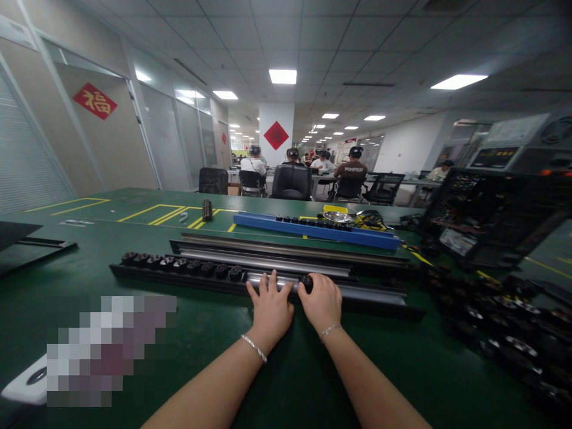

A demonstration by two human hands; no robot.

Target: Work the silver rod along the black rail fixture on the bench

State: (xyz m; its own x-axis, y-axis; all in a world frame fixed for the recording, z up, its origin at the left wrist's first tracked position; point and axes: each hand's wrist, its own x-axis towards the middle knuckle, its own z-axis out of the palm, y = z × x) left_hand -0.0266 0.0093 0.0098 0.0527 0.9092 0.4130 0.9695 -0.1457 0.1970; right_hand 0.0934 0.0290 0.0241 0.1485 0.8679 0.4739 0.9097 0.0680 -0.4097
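Observation:
A long black channel-shaped rail (174, 280) lies across the green tabletop, with a bright metal strip inside it. Several black knob-like parts (194, 267) sit in a row along its left half. My left hand (271, 307) rests on the rail's front edge and strip, fingers spread, just right of that row. Beside it, my right hand (322, 301) pinches a small dark rounded part (307, 282) at the rail; its underside is hidden by my fingers. Right behind lie more black rails (268, 260) with metal strips.
A blue rail (268, 224) with black parts stands farther back, near a metal dish (337, 217). At right are an opened computer case (473, 214) and a heap of black parts (504, 333). A partly pixelated white object (27, 378) lies front left. People sit beyond the table.

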